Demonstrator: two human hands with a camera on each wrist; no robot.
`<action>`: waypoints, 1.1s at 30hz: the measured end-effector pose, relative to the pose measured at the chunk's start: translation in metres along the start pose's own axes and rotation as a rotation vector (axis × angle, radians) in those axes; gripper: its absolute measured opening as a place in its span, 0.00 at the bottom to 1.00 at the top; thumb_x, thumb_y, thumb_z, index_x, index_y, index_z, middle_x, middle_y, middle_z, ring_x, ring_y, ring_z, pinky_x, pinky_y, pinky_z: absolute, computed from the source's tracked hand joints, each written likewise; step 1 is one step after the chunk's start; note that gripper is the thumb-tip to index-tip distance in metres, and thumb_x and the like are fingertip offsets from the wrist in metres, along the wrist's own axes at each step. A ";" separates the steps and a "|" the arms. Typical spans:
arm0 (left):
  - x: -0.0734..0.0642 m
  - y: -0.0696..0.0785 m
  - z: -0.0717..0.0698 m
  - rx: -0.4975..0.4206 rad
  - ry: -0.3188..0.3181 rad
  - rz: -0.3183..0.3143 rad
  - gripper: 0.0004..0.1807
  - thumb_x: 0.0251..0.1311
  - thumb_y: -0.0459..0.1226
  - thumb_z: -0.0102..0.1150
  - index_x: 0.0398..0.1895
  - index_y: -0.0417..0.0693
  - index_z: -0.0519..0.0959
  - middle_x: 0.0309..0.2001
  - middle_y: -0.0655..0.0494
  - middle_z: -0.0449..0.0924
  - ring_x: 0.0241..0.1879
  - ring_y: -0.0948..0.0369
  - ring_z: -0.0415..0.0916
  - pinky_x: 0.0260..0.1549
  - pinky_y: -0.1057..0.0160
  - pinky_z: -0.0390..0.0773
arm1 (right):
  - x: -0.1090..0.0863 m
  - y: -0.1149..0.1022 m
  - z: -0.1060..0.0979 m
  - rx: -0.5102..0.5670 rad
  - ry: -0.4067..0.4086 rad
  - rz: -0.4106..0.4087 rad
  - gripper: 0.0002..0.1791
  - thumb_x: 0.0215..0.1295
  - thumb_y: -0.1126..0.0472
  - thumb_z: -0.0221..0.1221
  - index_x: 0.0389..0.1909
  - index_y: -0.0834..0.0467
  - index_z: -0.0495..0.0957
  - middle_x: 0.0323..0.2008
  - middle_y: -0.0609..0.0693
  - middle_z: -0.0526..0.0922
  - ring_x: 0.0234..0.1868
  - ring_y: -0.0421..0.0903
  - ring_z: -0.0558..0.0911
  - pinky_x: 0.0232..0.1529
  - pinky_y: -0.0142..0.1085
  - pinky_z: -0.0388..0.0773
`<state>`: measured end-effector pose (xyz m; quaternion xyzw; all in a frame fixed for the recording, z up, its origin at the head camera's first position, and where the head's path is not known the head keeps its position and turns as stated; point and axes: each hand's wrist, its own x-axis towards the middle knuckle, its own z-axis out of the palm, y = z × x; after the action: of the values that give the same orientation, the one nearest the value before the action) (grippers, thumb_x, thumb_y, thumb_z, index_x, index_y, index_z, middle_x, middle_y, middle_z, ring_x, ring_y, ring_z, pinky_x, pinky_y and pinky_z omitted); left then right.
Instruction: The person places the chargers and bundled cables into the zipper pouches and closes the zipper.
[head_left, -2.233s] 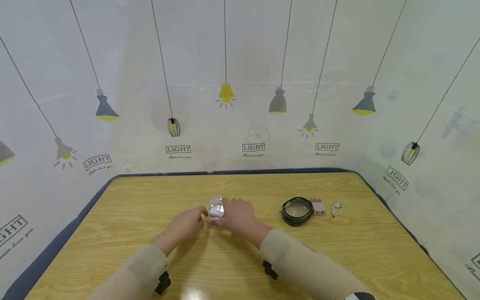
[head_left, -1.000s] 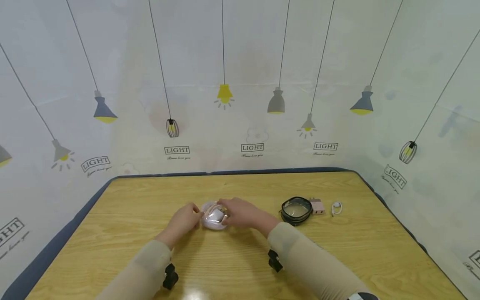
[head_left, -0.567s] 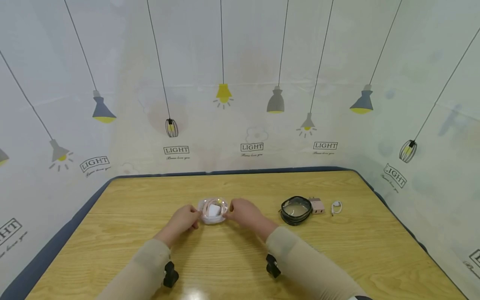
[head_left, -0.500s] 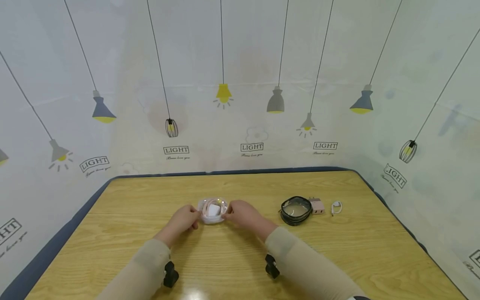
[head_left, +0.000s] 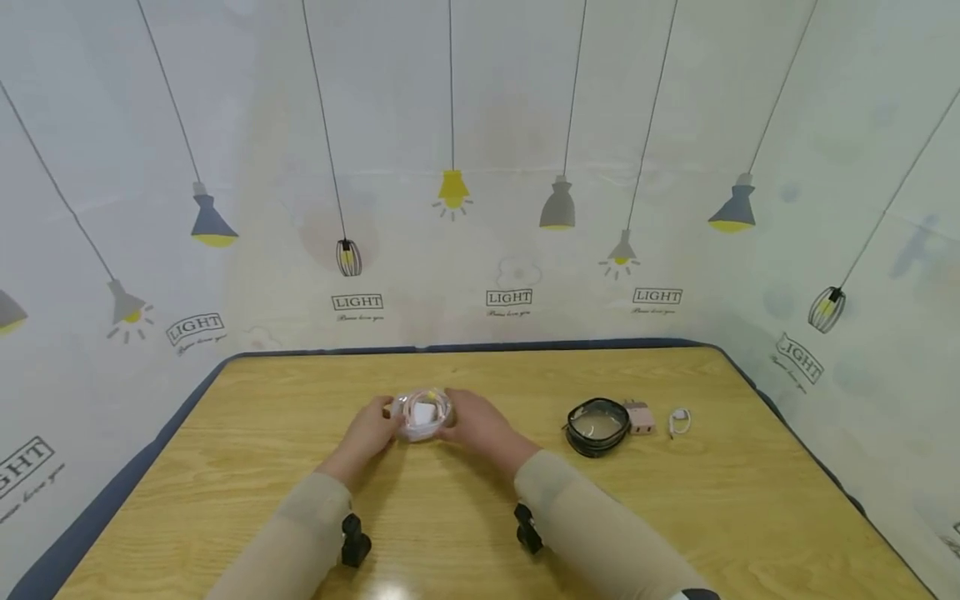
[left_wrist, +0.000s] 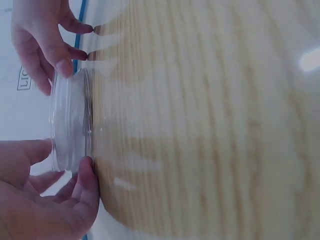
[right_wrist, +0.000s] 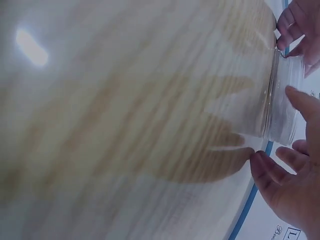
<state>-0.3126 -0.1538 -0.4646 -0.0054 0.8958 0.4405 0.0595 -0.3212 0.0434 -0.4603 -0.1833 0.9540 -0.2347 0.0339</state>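
Note:
A clear round pouch point(head_left: 408, 429) with a coiled pale pink cable point(head_left: 441, 403) and a white charger block point(head_left: 423, 413) inside lies between both hands at the middle of the table. My left hand point(head_left: 369, 429) grips its left edge; in the left wrist view the thumb is at the upper rim and the fingers curve in by the base. On the right edge is my right hand point(head_left: 480, 421). Its thumb point(right_wrist: 300, 102) presses the pouch's side in the right wrist view, with the fingertips low at the tabletop.
To the right, a black-trimmed clear pouch point(head_left: 577, 440) sits beside a pink plug adapter point(head_left: 641, 419). A short white cable point(head_left: 678, 422) lies farther right. The wooden table point(head_left: 750, 500) ends at a printed backdrop point(head_left: 420, 108).
The pouch was turned and tilted between the hands earlier. Since half a second ago it has shifted slightly back, and both hands have moved from its near corners to around its sides.

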 end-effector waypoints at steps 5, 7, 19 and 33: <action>0.005 -0.003 0.002 -0.008 -0.031 0.047 0.39 0.62 0.40 0.64 0.69 0.29 0.59 0.59 0.30 0.69 0.52 0.45 0.73 0.50 0.50 0.75 | 0.004 0.000 0.001 0.042 -0.006 0.000 0.40 0.59 0.53 0.69 0.68 0.64 0.65 0.63 0.58 0.72 0.64 0.54 0.71 0.65 0.45 0.64; 0.007 -0.003 0.003 -0.008 -0.038 0.071 0.46 0.55 0.40 0.71 0.69 0.28 0.58 0.62 0.29 0.67 0.58 0.42 0.69 0.56 0.47 0.71 | 0.006 0.001 0.002 0.080 0.001 0.016 0.40 0.59 0.53 0.69 0.68 0.64 0.65 0.63 0.59 0.73 0.64 0.54 0.71 0.65 0.45 0.64; 0.021 -0.008 0.000 0.003 0.034 0.107 0.43 0.50 0.32 0.73 0.64 0.23 0.59 0.62 0.27 0.65 0.64 0.38 0.62 0.64 0.44 0.60 | 0.024 0.007 0.014 0.419 0.051 0.103 0.38 0.56 0.62 0.71 0.66 0.63 0.65 0.61 0.59 0.74 0.61 0.54 0.72 0.61 0.46 0.69; 0.035 -0.026 -0.002 -0.069 0.047 0.088 0.43 0.52 0.33 0.72 0.68 0.30 0.59 0.67 0.31 0.61 0.69 0.40 0.55 0.68 0.43 0.50 | 0.039 0.007 0.025 0.388 0.099 0.138 0.41 0.53 0.56 0.73 0.67 0.62 0.67 0.64 0.57 0.71 0.65 0.54 0.69 0.66 0.47 0.63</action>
<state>-0.3457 -0.1696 -0.4874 0.0217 0.8807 0.4729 0.0187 -0.3562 0.0244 -0.4852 -0.0957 0.9016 -0.4201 0.0374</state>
